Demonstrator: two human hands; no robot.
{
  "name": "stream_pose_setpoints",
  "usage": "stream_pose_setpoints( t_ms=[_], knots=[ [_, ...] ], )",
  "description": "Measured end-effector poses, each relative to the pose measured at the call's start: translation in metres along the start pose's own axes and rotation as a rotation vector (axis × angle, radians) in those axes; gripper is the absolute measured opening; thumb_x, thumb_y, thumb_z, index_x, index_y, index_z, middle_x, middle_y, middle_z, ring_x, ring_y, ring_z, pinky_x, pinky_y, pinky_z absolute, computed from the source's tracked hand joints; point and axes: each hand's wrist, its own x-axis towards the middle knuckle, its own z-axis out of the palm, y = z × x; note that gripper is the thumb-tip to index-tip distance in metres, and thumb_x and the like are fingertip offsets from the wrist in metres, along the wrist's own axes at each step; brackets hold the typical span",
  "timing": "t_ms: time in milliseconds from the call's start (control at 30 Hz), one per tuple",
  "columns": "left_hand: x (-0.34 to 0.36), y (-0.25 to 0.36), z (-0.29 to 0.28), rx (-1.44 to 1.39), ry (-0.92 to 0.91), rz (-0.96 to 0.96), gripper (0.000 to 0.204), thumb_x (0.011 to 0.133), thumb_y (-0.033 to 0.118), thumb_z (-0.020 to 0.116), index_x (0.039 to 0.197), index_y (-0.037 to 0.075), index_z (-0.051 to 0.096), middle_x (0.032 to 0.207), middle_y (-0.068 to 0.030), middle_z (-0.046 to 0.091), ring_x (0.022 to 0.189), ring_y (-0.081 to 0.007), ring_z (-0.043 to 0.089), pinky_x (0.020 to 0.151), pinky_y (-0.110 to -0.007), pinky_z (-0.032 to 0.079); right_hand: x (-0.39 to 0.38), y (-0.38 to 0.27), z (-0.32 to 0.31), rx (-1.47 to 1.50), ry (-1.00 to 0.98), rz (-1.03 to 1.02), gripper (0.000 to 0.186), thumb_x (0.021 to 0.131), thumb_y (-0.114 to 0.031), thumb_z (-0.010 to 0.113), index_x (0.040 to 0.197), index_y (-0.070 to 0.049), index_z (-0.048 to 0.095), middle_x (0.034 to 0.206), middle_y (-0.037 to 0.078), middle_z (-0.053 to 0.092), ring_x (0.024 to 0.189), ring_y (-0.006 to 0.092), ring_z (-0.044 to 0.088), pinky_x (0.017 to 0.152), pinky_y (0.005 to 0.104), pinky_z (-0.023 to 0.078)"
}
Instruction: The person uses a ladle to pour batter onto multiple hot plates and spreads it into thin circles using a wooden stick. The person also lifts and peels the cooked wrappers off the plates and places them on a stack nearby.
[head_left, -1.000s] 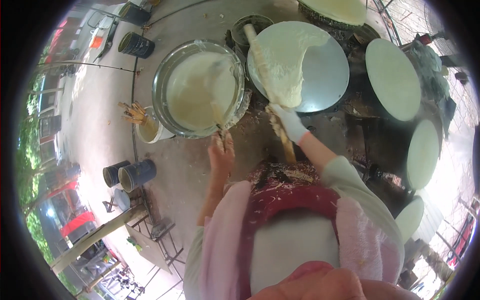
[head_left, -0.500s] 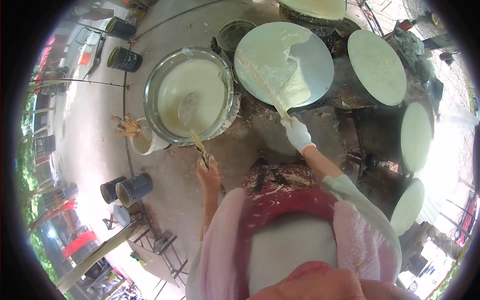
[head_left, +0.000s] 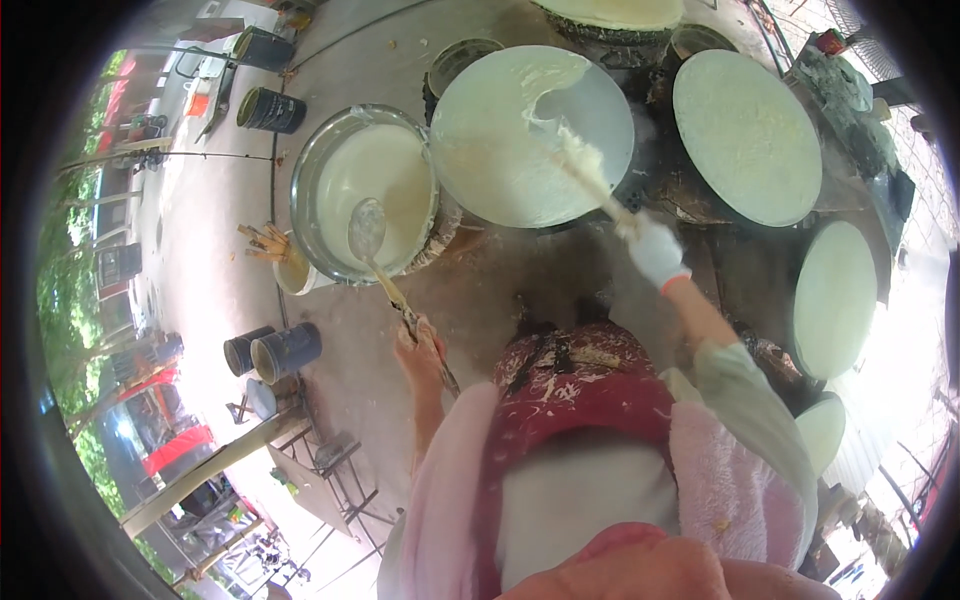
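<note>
My left hand [head_left: 420, 345] is closed round the handle of a long ladle [head_left: 367, 228]. The ladle's bowl is at the near side of a wide metal basin [head_left: 298, 200] of pale, creamy batter [head_left: 385, 165]. In a white glove, my right hand [head_left: 655, 252] grips a wooden spreader [head_left: 595, 185], blurred by motion. Its far end touches the batter on a round griddle [head_left: 590, 110], where some clings in a lump. A pale layer covers the griddle's left and near parts; a grey bare patch shows at the right.
More round griddles with pale sheets curve along the right: one [head_left: 748, 137] beside mine, another [head_left: 835, 300] nearer. A small bucket [head_left: 295, 272] holding wooden sticks stands left of the basin. Dark buckets [head_left: 285, 352] sit on the floor at left. A dark pot [head_left: 465, 65] stands behind.
My right hand has moved right, swinging the spreader across the griddle. The near part that was bare now carries batter. My left hand still holds the ladle in the basin. The view has shifted slightly.
</note>
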Motion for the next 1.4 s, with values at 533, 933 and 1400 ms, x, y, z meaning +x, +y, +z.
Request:
stream_pose_setpoints(
  t_ms=[533,933,1400],
  knots=[
    [-0.02,0.018,0.051,-0.045,0.067,-0.226,0.007,0.093,0.009,0.053,0.097,0.004,0.049,0.06,0.0002,0.045,0.042,-0.0074,0.042,0.036,-0.023,0.032,0.158,0.008,-0.067,-0.127,0.097,-0.191,0.057,0.093,-0.042,0.041,0.138,-0.009,0.031,0.093,0.027,0.064,0.088,0.0426,0.062,0.078,0.0504,0.046],
    [-0.021,0.021,0.068,-0.005,0.077,-0.191,0.011,0.094,0.013,0.052,0.098,0.003,0.052,0.063,0.0011,0.046,0.046,-0.0075,0.043,0.039,-0.022,0.033,0.097,-0.029,-0.051,0.735,0.187,-0.364,0.044,0.088,-0.025,0.058,0.13,-0.015,0.053,0.11,0.013,0.065,0.1,0.0235,0.062,0.091,0.0298,0.045],
    [-0.005,0.057,0.099,-0.053,-0.144,-0.017,0.014,0.096,0.014,0.048,0.086,0.004,0.048,0.063,-0.0001,0.045,0.042,-0.0077,0.042,0.036,-0.024,0.031,0.031,0.025,-0.077,0.843,-0.375,0.25,0.039,0.089,-0.027,0.06,0.127,-0.017,0.056,0.059,-0.007,0.041,0.042,0.0016,0.034,0.037,0.0196,0.025]
  ],
)
